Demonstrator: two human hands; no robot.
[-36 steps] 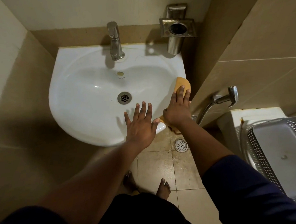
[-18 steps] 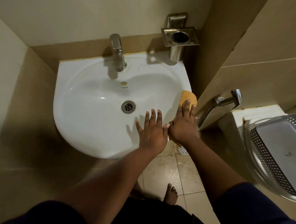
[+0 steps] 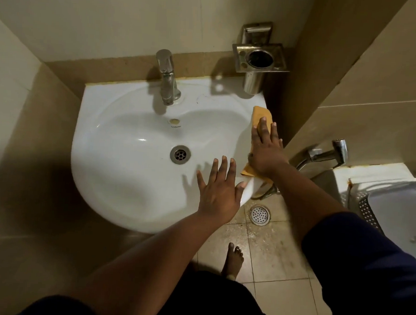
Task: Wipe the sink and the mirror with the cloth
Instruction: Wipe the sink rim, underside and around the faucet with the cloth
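Observation:
A white sink (image 3: pixel 119 172) is fixed to the tiled wall, with a metal tap (image 3: pixel 167 78) at its back and a drain (image 3: pixel 180 154) in the bowl. My right hand (image 3: pixel 266 148) presses an orange cloth (image 3: pixel 259 115) flat onto the sink's right rim. The cloth shows beyond my fingertips and under my wrist. My left hand (image 3: pixel 218 194) rests on the near right rim with fingers spread and holds nothing. No mirror is in view.
A steel holder (image 3: pixel 260 57) is mounted on the wall above the sink's back right corner. A spray tap (image 3: pixel 327 154) sticks out of the right wall. A perforated metal basket (image 3: pixel 392 210) sits at the right. A floor drain (image 3: pixel 259 215) lies below the sink.
My right hand has slid the cloth along the right rim toward the sink's back corner. My left hand stays on the near rim. The view has tilted upward a little.

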